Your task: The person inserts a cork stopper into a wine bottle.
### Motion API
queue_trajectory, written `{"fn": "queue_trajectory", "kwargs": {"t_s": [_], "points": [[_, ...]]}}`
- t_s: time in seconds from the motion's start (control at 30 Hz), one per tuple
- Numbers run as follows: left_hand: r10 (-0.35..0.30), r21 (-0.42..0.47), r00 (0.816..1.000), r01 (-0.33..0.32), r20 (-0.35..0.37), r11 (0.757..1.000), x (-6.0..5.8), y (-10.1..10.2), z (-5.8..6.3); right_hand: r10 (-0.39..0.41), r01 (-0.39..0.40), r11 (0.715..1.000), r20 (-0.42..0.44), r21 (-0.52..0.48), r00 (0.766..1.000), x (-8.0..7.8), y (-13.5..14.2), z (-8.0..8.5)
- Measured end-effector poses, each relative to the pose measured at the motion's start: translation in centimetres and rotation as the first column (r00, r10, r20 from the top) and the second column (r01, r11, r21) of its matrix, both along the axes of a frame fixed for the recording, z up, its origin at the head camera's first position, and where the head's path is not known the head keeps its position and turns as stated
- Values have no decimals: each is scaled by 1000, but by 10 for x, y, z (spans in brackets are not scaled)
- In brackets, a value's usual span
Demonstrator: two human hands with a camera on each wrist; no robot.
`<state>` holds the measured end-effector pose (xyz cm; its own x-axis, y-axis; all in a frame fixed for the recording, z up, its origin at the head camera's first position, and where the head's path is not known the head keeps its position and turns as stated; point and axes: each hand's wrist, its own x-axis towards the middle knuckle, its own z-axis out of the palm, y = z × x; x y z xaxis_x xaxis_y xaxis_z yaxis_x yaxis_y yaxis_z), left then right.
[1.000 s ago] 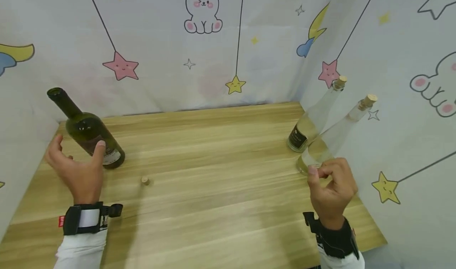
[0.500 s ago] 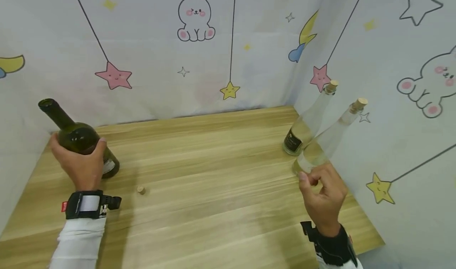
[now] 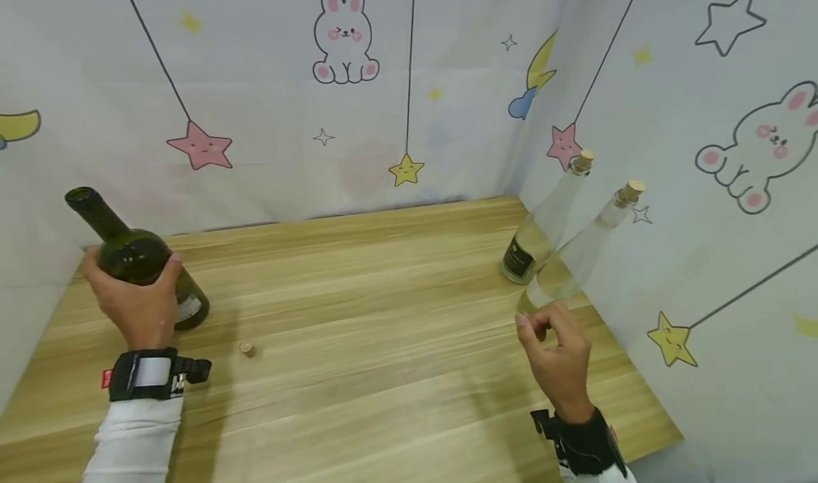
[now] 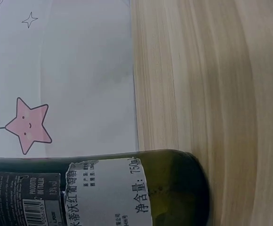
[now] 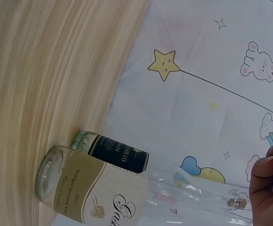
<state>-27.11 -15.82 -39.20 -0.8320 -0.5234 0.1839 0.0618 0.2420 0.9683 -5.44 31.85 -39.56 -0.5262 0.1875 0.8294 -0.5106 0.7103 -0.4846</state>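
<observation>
My left hand (image 3: pixel 137 305) grips the body of a dark green wine bottle (image 3: pixel 143 252) at the left. The bottle's mouth has no stopper, and its printed labels (image 4: pixel 106 193) fill the bottom of the left wrist view. A small cork (image 3: pixel 247 349) lies on the table to the right of that hand. My right hand (image 3: pixel 559 359) hovers with loosely curled fingers, and nothing shows between thumb (image 5: pixel 268 167) and fingers. Just beyond it stand two clear corked bottles: one with a black label (image 3: pixel 519 259), the other with a pale label (image 5: pixel 113 193).
The wooden table (image 3: pixel 358 341) meets a white printed cloth (image 3: pixel 275 128) at the back and on both sides. The two clear bottles stand close together by the right-hand cloth, near the table's right edge.
My left hand has gone from open beside the green bottle to gripping its body. The right hand stays curled and has drawn slightly away from the clear bottles. The head view has shifted slightly.
</observation>
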Motion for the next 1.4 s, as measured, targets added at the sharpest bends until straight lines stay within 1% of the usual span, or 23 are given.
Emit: {"fn": "queue_trajectory", "kwargs": {"t_s": [0.1,0.33,0.43,0.5,0.63,0.73,0.83,0.9,0.97,1.07,1.17,1.23,1.27,1.33,1.4], "points": [[-5,-21,1000,5,5,1000,6,-1,2,10,-10,1000,31,-3,999,-1,2,-7],[-49,-56,999,47,-24,997,15,-14,-7,-12,12,1000,65,3,998,0,-1,-12],[-56,-67,998,54,-25,996,24,-15,-5,-7,7,1000,63,-2,998,0,-3,-15],[-60,-82,998,57,-30,995,33,-14,-2,4,-3,1000,59,-6,998,-1,-4,-17],[-83,-153,993,70,-80,986,55,-9,6,31,-30,999,62,-16,998,-3,-7,-19],[-119,-229,985,87,-128,970,74,-3,14,37,-35,999,71,-18,997,-4,-10,-20],[-167,-295,975,118,-146,948,92,6,23,36,-35,999,79,-17,996,-4,-12,-20],[-216,-319,963,157,-160,935,104,12,28,37,-36,999,83,-16,996,-4,-14,-20],[-268,-319,951,209,-153,924,115,20,30,36,-35,999,88,-18,995,-3,-15,-20],[-334,-300,931,280,-146,912,133,34,28,31,-30,999,97,-16,995,-2,-16,-19],[-387,-286,915,342,-115,895,150,50,24,30,-29,1000,107,-11,994,-2,-17,-19],[-429,-279,900,394,-76,876,160,61,22,37,-36,999,108,-11,993,-2,-17,-20],[-453,-278,890,422,-56,863,163,67,22,43,-41,999,106,-13,993,-2,-17,-21],[-508,-270,861,482,-31,834,169,76,20,59,-58,998,102,-18,993,-3,-18,-21],[-568,-270,823,541,-26,797,174,86,19,79,-77,997,98,-25,992,-4,-20,-22]]}}
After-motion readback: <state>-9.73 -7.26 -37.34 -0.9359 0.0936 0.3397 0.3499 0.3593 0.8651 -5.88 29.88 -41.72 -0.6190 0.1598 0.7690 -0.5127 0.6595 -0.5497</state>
